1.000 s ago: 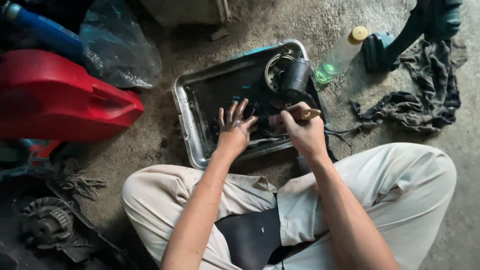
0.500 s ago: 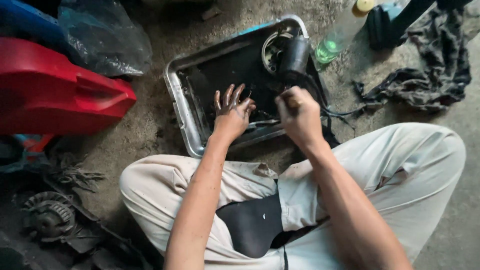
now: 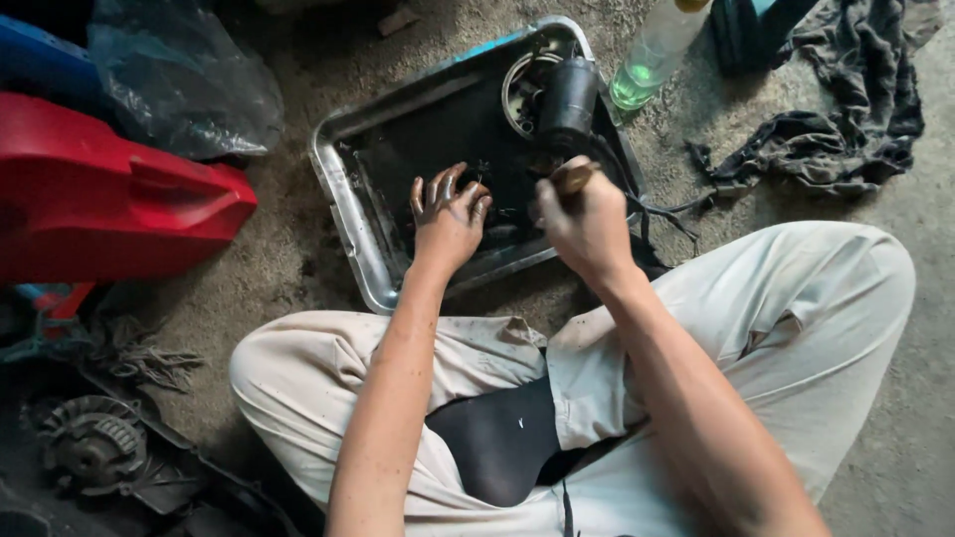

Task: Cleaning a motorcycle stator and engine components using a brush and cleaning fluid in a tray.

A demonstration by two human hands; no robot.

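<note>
One view only, from the head, looking steeply down and slightly forward over the lap. It sits close: forearms fill the lower frame, the left hand (image 3: 448, 214) and right hand (image 3: 582, 219) meet mid-frame, the tray (image 3: 343, 194) just beyond them, concrete floor around.

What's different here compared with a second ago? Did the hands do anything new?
Little has changed. The left hand still presses, fingers spread, on the dark parts in the metal tray, and the right hand still grips a wooden tool handle beside it. Neither took up or let go of anything. The view shifted a bit; the black cylinder, bottle and red cover stayed put.
</note>
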